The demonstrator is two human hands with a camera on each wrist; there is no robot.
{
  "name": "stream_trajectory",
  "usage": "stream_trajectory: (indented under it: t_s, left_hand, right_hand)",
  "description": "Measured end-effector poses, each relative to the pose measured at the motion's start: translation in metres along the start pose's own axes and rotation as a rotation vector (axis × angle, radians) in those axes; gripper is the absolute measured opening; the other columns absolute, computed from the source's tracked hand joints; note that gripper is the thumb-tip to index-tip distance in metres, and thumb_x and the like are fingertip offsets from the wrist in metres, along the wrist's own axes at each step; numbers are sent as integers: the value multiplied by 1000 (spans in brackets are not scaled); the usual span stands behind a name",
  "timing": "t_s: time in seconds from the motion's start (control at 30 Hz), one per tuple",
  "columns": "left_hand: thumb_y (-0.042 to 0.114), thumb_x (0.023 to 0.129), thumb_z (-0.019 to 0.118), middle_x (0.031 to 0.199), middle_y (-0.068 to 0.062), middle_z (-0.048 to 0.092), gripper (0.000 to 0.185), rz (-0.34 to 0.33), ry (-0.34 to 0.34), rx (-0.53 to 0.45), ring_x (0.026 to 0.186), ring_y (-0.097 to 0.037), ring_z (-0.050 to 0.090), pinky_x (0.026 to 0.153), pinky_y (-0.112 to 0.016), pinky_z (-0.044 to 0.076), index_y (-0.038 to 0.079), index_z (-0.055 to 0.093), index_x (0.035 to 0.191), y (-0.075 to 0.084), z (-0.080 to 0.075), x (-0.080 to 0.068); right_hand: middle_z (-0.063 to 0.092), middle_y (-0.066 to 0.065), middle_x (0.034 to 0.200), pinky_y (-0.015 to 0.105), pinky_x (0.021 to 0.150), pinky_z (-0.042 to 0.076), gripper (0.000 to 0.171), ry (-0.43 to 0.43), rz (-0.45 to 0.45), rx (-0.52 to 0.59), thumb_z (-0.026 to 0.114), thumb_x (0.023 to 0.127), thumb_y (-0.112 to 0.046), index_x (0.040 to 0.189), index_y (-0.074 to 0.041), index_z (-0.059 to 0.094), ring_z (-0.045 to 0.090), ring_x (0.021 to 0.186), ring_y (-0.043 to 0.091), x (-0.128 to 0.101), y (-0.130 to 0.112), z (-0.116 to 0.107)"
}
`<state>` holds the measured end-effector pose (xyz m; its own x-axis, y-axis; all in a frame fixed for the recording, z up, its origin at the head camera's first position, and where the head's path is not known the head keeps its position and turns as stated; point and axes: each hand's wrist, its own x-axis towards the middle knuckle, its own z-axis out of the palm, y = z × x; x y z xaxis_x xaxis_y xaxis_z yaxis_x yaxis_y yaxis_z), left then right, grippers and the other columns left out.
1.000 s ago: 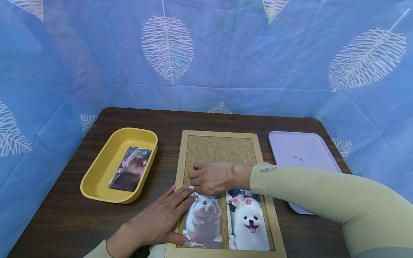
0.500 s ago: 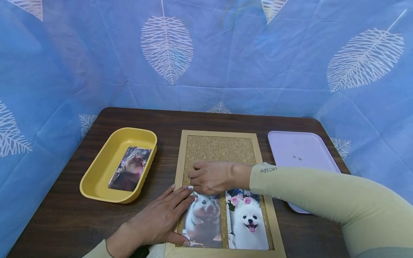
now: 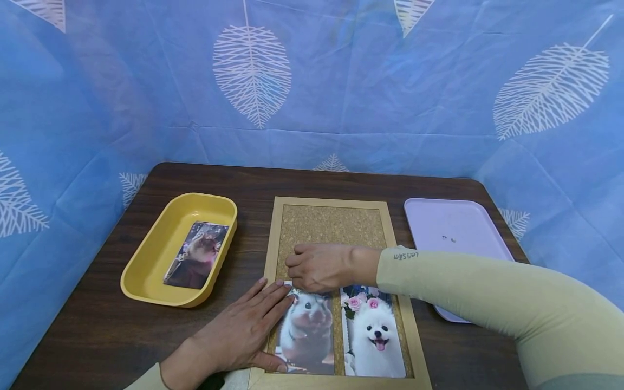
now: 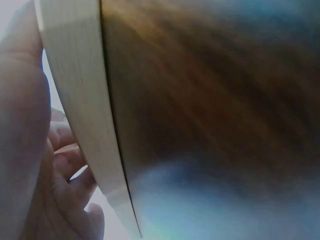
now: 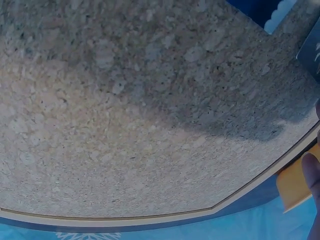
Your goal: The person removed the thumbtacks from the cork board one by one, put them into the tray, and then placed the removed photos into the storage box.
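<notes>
The right hand, fingers curled, pressed at the top edge of a glossy hamster photo lying on the grainy, wood-framed cork board; what it pinched could not be told. The left hand lay flat with fingers straight on the photo's left edge. Small dark lettering, too small to read, marked the pale green sleeve cuff over the board.

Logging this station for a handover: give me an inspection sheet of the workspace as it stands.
Surface: dark wooden table.
Job's things: cork board in a wooden frame; hamster photo and white dog photo lying on it side by side.
Clutter: yellow tray holding another photo; lilac tray with two tiny items.
Grippers: left hand lies flat on the hamster photo's left edge; right hand, fingers curled, at its top corner.
Cables: nothing seen.
Surroundings: blue leaf-print cloth.
</notes>
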<state>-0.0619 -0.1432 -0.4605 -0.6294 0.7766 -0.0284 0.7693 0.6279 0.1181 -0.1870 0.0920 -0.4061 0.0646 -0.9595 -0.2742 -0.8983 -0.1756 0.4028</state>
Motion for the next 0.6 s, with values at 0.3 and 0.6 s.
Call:
stream_trajectory:
  t_s: [0.3,0.6]
  left_hand:
    - [92,89,34,174,-10,28,111,-21,-43,-48,162,-28,25,130,-51,27,12,32,166,2,-1,1]
    - [94,89,32,176,-7,23,112,-40,-98,-79,163,-26,21,132,-51,21,15,28,168,2,-3,2]
  right_hand:
    - [67,-10,112,31,88,46,24,-35,11,10,48,110,-32,110,-22,70,53,104,12,1,0,-2]
    - [65,-10,111,32,89,46,25,-46,13,11,45,111,-31,109,-22,69,52,103,12,1,-1,-2]
